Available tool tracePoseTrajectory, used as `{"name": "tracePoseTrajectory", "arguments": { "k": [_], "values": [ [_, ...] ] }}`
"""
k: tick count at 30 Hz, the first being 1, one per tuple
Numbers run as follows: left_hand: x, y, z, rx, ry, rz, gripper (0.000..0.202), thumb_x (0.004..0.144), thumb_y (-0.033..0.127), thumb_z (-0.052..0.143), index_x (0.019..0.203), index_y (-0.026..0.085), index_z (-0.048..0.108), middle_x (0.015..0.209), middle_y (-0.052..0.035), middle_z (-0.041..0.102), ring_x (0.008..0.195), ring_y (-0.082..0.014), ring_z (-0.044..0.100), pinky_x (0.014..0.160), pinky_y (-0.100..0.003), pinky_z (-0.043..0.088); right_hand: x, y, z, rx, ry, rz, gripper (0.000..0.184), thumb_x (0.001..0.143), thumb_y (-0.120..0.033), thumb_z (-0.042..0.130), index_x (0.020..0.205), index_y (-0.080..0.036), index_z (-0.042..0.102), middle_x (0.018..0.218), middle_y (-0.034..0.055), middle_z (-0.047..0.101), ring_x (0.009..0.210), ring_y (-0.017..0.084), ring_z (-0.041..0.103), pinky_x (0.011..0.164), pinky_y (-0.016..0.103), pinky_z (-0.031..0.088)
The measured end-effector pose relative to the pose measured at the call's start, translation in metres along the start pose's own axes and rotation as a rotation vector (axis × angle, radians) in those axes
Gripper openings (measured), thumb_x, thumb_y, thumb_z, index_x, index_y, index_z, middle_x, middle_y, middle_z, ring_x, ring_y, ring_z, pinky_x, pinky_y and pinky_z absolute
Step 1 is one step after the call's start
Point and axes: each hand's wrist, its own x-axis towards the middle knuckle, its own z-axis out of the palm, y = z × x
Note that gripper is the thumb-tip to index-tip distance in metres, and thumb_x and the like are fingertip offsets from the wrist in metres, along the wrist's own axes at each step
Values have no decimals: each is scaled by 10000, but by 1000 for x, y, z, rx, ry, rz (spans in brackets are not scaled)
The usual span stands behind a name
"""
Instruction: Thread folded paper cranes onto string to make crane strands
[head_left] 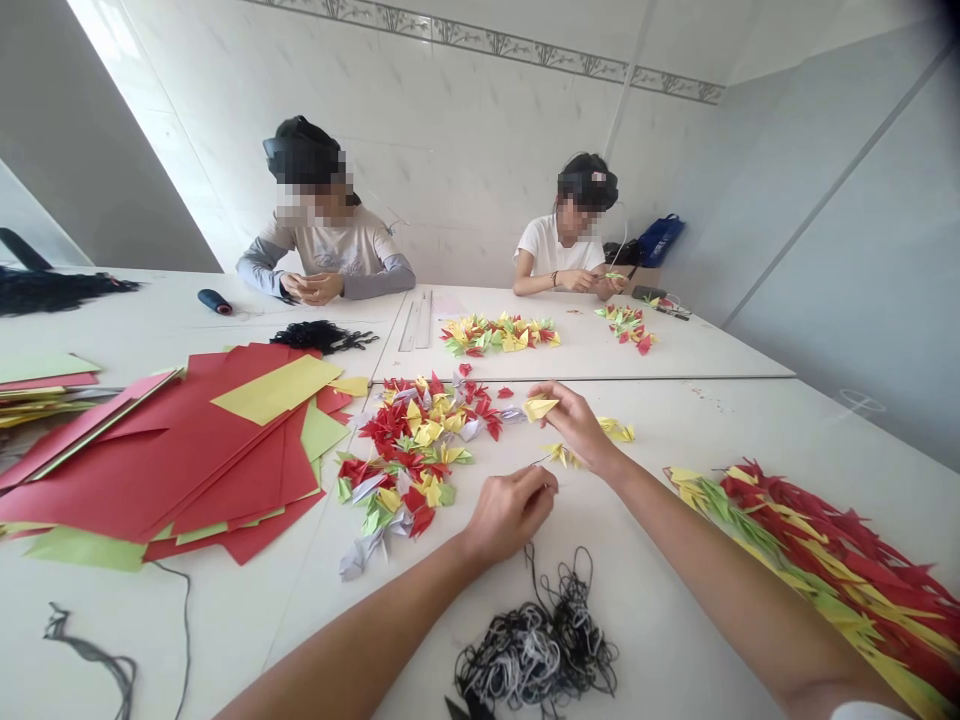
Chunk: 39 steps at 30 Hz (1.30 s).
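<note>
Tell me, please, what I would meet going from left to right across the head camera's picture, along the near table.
Stacked red and green paper sheets, pile of folded paper birds, left hand, right hand, long bundle of folded paper birds.

Matt paper cranes (pixel 427 432) on a smooth white tabletop (pixel 675 440)

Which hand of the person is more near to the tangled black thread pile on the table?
The left hand is nearer, just above the tangled black thread pile in this view. The right hand is farther, up and beyond it, holding a yellow paper crane.
</note>
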Motion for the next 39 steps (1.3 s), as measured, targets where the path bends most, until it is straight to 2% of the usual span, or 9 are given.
{"name": "tracePoseTrajectory", "arguments": {
  "k": [3,5,8,11,13,19,39],
  "values": [
    [6,-4,-3,-96,165,-205,167,943,188,465,911,184,628,689,23,589,551,-89,435,557,-215,336,-30,3,-5,214,79,117,141,865,-272,634,997,-224,643,674,-48,490,585,93,436,586,232,383],
    [10,-6,-5,-128,231,-287,183,945,226,478,887,175,643,616,35,525,530,-92,403,527,-217,310,-50,9,-4,393,88,223,170,850,-281,679,1003,-218,642,683,-47,474,572,86,409,557,225,365],
    [13,-6,-6,-138,269,-312,197,939,252,504,865,165,664,593,34,509,523,-93,385,514,-218,302,-71,22,1,607,125,322,219,795,-255,748,981,-205,644,766,-33,511,574,69,407,545,216,374],
    [14,-2,-6,-129,248,-272,196,927,240,532,880,165,707,669,7,602,542,-91,418,531,-218,333,-76,32,4,712,131,378,241,769,-247,781,955,-205,634,762,-39,519,584,68,431,561,209,403],
    [14,0,-5,-115,223,-235,202,923,221,540,898,172,734,719,-5,641,555,-89,441,547,-217,354,-75,35,4,743,118,405,257,760,-244,793,955,-206,630,770,-40,536,591,65,444,574,204,418],
    [14,1,-3,-80,198,-161,210,915,180,550,923,177,760,656,14,582,551,-85,443,547,-209,358,-71,35,-2,774,91,416,247,756,-227,804,936,-201,637,776,-43,559,595,53,452,570,177,425],
    [15,1,-3,-17,208,-164,195,912,187,556,903,173,750,655,15,586,540,-82,424,533,-210,359,-71,35,-5,794,85,407,212,781,-212,779,944,-202,642,768,-33,555,614,62,466,589,180,442]
  ]
}}
